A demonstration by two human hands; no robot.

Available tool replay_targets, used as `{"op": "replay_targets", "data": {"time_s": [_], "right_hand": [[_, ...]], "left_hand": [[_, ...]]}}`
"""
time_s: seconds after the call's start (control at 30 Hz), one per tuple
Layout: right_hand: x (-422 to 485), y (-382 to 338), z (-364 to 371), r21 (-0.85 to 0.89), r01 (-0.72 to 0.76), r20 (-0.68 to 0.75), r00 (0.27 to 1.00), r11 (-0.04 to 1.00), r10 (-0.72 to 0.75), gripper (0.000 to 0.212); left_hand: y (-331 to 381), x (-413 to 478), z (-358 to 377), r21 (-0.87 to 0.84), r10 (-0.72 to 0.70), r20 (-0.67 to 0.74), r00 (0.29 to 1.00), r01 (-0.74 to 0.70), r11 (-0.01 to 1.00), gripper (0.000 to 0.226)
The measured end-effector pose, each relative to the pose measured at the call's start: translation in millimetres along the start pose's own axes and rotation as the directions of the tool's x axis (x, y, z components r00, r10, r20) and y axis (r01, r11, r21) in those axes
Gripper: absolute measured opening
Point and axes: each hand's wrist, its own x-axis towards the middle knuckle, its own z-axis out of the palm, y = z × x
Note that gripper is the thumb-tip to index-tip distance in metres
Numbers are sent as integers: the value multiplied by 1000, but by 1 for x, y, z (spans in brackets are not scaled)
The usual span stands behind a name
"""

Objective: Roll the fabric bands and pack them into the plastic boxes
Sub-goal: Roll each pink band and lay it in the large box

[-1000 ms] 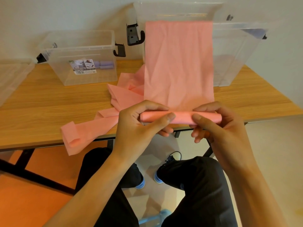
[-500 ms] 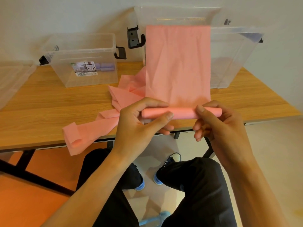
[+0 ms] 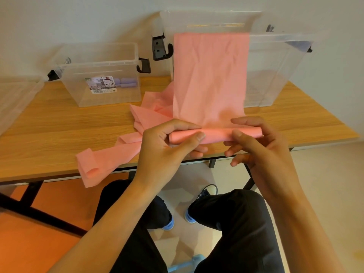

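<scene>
table edge: the near edge of the wooden table [image 3: 59,131] runs just below both hands; the band's loose tail [image 3: 88,170] hangs over it at the left.
open room: bare wood lies at the left, between the small box and the near edge, and at the near right corner.
surface and room: light wood top on black legs, pale wall behind.
boxes: small clear plastic box [image 3: 102,71] far left, purple rolls [image 3: 128,82] inside; large clear plastic box [image 3: 275,66] far right.
band: pink fabric band [image 3: 210,75], creased, its flat stretch rising from the roll to the large box's near rim; more lies bunched on the table left of it.
roll: thin pink roll [image 3: 214,133], level, above the near edge.
left hand [image 3: 167,146]: thumb and forefinger curled round the roll's left end.
right hand [image 3: 262,146]: thumb and forefinger pinch the roll's right part; the other fingers are loosely curled below.
</scene>
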Motion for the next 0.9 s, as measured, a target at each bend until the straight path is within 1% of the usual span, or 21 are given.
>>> {"op": "replay_targets", "data": {"time_s": [0.1, 0.2, 0.3, 0.4, 0.43, 0.5, 0.57, 0.63, 0.8, 0.9], "right_hand": [[-1, -1, -2, 0, 10, 8, 1000, 1000, -10, 27], [-1, -1, -3, 11, 11, -15, 1000, 1000, -10, 19], [-1, -2, -4, 9, 7, -26, 1000, 1000, -6, 21], [-1, -2, -4, -15, 23, -2, 1000, 1000, -23, 32], [-1, -1, -4, -18, 32, 3, 999, 999, -32, 32], [-1, -1, -5, -12, 50, -2, 999, 999, -50, 26], [0, -1, -5, -1, 55, -16, 998, 998, -55, 20], [1, -1, -6, -3, 44, -31, 999, 999, -44, 22], [2, -1, -6, -12, 38, -13, 999, 999, -39, 32], [2, 1, -7, -12, 47, -5, 999, 999, -47, 29]], "left_hand": [[4, 0, 1, -8, 3, -4, 1000, -3, 1000, 17], [6, -2, 1, -45, -6, 51, 999, 8, 999, 27], [5, -3, 0, -70, -4, 71, 997, 9, 997, 22], [3, -2, 0, -57, 1, 56, 998, 2, 998, 14], [3, -1, 1, -51, 1, 55, 999, 2, 999, 13], [4, -2, 2, -50, -5, 59, 998, 7, 999, 15], [5, -2, 2, -68, -12, 59, 998, 16, 998, 23], [6, -1, 3, -79, -15, 59, 998, 19, 997, 25], [3, 1, 4, -35, 3, 43, 999, -1, 999, 14], [4, 1, 4, -52, 7, 48, 999, -4, 999, 18]]}}
